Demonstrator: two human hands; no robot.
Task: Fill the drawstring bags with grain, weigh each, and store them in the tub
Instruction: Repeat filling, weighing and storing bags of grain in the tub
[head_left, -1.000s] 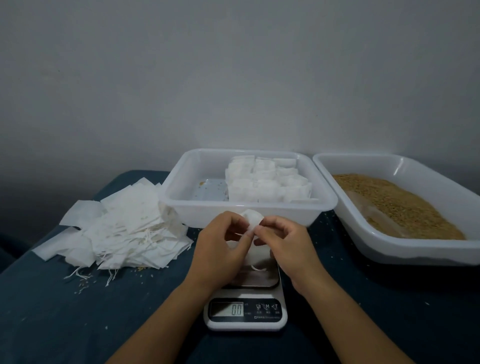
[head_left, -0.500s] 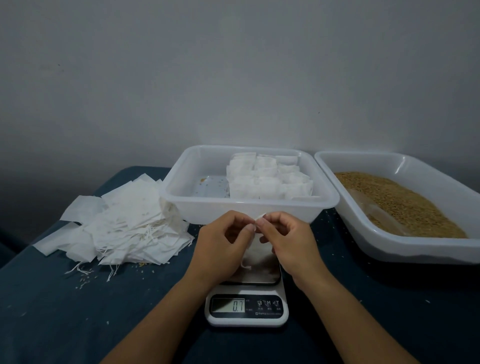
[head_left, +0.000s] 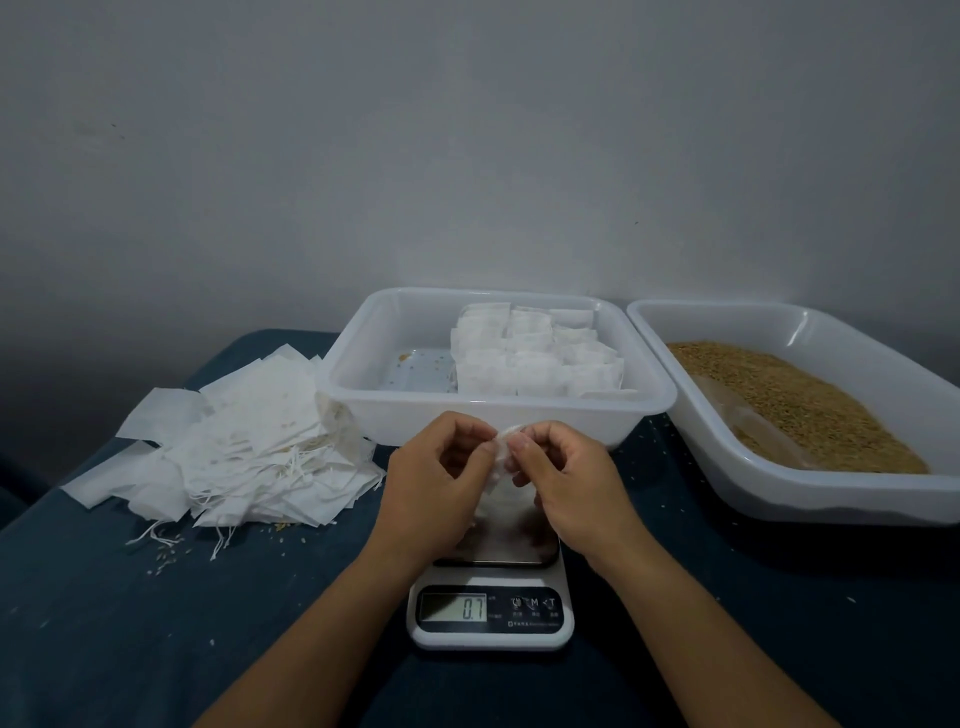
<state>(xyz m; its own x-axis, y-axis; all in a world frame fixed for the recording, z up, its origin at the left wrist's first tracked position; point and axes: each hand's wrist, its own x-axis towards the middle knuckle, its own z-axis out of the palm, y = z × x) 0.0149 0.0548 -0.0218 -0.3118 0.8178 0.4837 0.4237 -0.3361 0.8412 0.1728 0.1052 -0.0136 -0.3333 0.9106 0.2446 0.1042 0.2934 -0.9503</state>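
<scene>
While both hands — left (head_left: 435, 480), right (head_left: 571, 483) — are pinching a bag (head_left: 503, 457) over the scale (head_left: 491, 608), they are hiding its plate; tub (head_left: 498, 415) sitting just beyond.

Left hand (head_left: 434, 480): back toward the camera, fingers curled, thumb and forefinger pinched together at its 2 o'clock edge.
Right hand (head_left: 563, 480): mirrors the left, fingers curled, pinch at its 10 o'clock edge.
Fingertips (head_left: 519, 442): both hands' tips almost meet (whether they touch cannot be told).
Forearms: bare, the left entering from 7 o'clock, the right from 5 o'clock, converging toward the centre.
</scene>
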